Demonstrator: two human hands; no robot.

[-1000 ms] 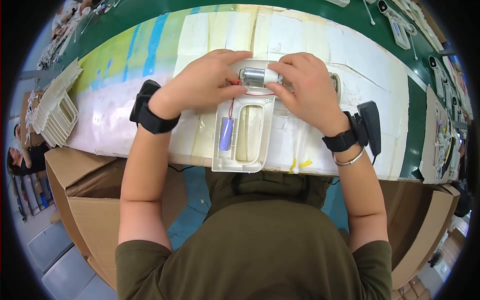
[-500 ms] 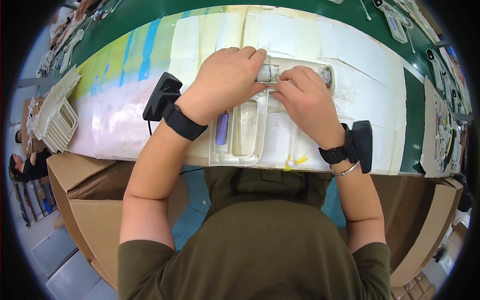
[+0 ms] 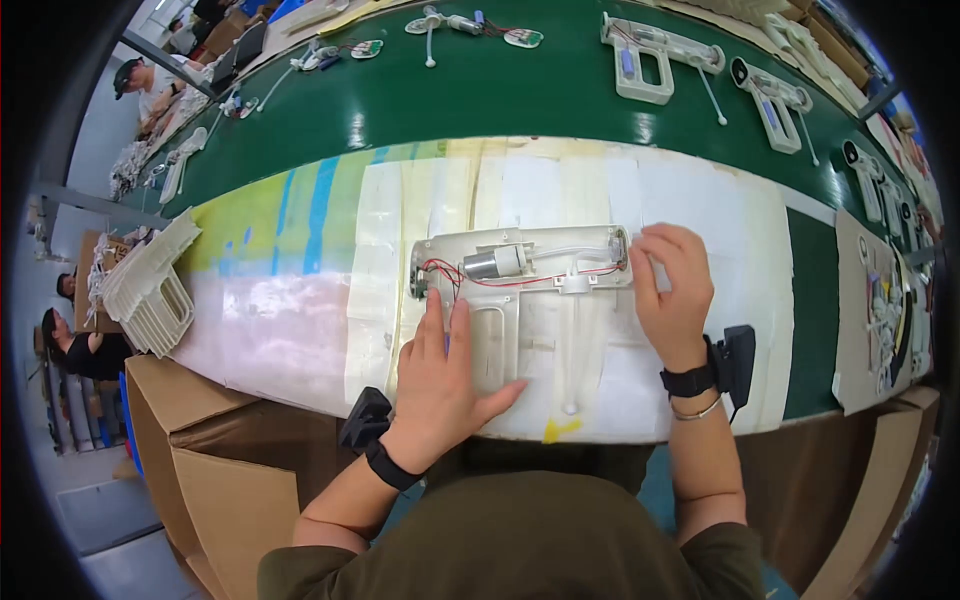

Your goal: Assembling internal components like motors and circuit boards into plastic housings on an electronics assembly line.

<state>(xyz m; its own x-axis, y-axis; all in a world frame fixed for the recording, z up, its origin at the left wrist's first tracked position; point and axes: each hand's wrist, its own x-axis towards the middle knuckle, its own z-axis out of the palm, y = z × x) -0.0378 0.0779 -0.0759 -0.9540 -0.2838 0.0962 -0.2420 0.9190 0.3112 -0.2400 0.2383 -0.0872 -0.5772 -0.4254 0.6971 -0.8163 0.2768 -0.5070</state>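
Note:
A white gun-shaped plastic shell half (image 3: 508, 330) lies open-side up on the covered tabletop. Inside it sit a silver motor (image 3: 482, 265) with a white end, red wires (image 3: 440, 268) and a pale tube (image 3: 560, 252). From its middle a thin white rod with a ball end (image 3: 571, 408) extends toward me. My left hand (image 3: 438, 375) rests over the handle, fingers spread, fingertips by the red wires; it mostly hides a purple cylinder there. At the shell's right end, my right hand (image 3: 675, 285) has thumb and forefinger apart, the fingertips beside the rim.
Stacked white shell halves (image 3: 155, 290) stand at the left. Across the green bench (image 3: 480, 95) lie similar filled shells (image 3: 650, 60) and loose wired parts (image 3: 450, 25). Cardboard boxes (image 3: 235, 500) flank me below the table edge. A cardboard sheet (image 3: 865, 320) with parts lies right. Other people are at far left.
Both hands have left the motor area. My left hand has come down onto the handle, my right has shifted to the shell's right end. The view now takes in more of the far bench.

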